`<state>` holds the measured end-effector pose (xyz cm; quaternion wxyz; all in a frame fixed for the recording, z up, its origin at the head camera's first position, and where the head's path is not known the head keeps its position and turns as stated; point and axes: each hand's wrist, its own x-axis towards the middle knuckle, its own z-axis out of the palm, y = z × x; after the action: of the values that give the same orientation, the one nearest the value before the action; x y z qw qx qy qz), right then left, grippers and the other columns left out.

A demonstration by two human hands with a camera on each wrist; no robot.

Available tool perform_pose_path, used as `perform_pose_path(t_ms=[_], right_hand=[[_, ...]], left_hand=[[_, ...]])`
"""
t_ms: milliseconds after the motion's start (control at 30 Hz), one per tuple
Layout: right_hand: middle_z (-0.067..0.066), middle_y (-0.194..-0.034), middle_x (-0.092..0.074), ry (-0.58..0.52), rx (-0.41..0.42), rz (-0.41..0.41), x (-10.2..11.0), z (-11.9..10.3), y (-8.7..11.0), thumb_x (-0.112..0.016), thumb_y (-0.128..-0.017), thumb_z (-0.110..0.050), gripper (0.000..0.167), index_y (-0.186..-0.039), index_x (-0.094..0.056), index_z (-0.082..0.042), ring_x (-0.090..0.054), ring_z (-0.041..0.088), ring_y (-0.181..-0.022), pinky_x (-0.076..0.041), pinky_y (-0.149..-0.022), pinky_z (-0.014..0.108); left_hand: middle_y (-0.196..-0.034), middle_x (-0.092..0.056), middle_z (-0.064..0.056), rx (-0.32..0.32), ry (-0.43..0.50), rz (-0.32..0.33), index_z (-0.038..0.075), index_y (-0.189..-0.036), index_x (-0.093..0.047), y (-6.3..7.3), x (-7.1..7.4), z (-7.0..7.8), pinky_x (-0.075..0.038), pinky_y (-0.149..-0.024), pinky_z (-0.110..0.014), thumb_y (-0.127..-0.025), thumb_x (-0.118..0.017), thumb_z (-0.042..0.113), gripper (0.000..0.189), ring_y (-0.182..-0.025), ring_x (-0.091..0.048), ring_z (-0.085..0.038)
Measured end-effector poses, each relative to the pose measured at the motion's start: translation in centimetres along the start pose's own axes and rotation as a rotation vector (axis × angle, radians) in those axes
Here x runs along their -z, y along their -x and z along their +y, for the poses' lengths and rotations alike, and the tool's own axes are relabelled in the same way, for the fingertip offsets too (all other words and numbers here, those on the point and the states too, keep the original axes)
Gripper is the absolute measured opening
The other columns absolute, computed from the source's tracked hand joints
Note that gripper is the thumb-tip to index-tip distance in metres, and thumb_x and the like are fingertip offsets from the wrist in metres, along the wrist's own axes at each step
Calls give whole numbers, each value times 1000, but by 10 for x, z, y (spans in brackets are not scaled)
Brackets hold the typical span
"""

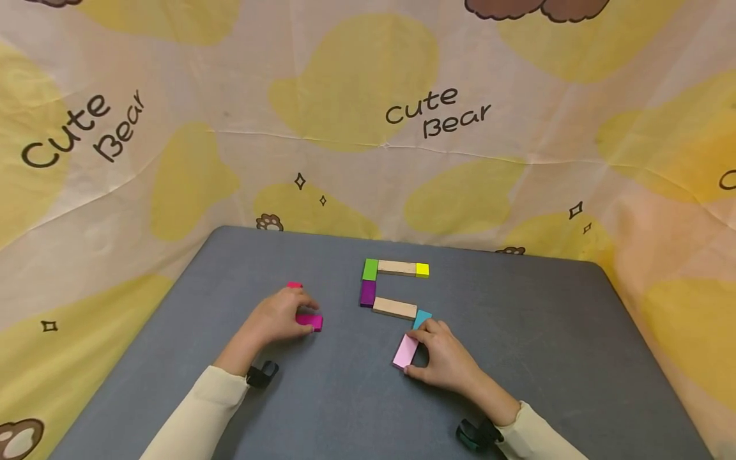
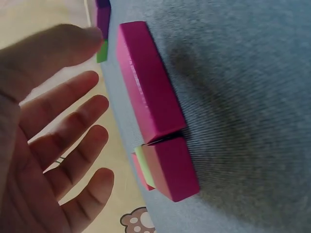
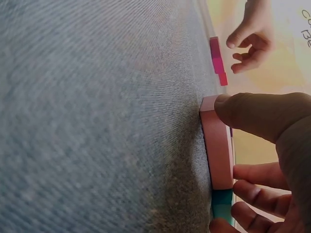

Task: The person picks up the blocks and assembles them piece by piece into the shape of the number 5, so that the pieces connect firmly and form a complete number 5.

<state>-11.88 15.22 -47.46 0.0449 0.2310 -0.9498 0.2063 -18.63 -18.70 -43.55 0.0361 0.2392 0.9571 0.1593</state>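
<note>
My right hand [image 1: 447, 359] pinches a pink block [image 1: 405, 351] lengthwise, thumb on its near end and fingers at its far end. The pink block lies on the table and meets a blue block [image 1: 422, 317], partly covered by the fingers. My left hand [image 1: 282, 315] hovers by a magenta block [image 1: 313, 322], its fingers spread and loosely bent. In the left wrist view, a gap shows between that hand and the long magenta block [image 2: 150, 82]. A shorter magenta block [image 2: 177, 170] touches its end, with light green and red pieces behind.
From the blue block, a winding line runs through a wooden block [image 1: 395, 308], a purple block [image 1: 368, 294], a green block [image 1: 370, 269], another wooden block [image 1: 397, 268] and a yellow block [image 1: 422, 270]. All lie on the grey table [image 1: 517, 319]. A printed cloth [image 1: 345, 83] hangs behind.
</note>
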Motion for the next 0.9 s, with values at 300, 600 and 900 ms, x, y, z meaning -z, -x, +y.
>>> perform_pose_path(t_ms=[300, 600, 900], right_hand=[[0, -99, -58, -2, -16, -16, 0, 1, 1, -85, -65, -39, 57, -112, -71, -8, -46, 13, -88, -45, -72, 29], [0, -99, -58, -13, -7, -7, 3, 1, -1, -86, -64, -38, 58, -111, -71, -9, -46, 13, -88, -46, -72, 28], [-3, -95, -56, -26, -9, -4, 1, 2, 2, -86, -63, -37, 57, -110, -71, -9, -44, 11, -86, -45, -69, 26]], left_hand=[[-101, -66, -2, -4, -40, -41, 12, -101, -73, 1, -2, 2, -50, -77, -37, -70, -78, 14, 32, -89, -59, -18], [-98, -68, -3, -27, -13, -32, 11, -97, -73, -3, -8, 1, -51, -83, -39, -73, -78, 8, 25, -92, -62, -20], [-93, -67, 2, -46, -26, 13, 15, -93, -73, -3, -16, 11, -52, -78, -35, -71, -78, 14, 23, -88, -60, -15]])
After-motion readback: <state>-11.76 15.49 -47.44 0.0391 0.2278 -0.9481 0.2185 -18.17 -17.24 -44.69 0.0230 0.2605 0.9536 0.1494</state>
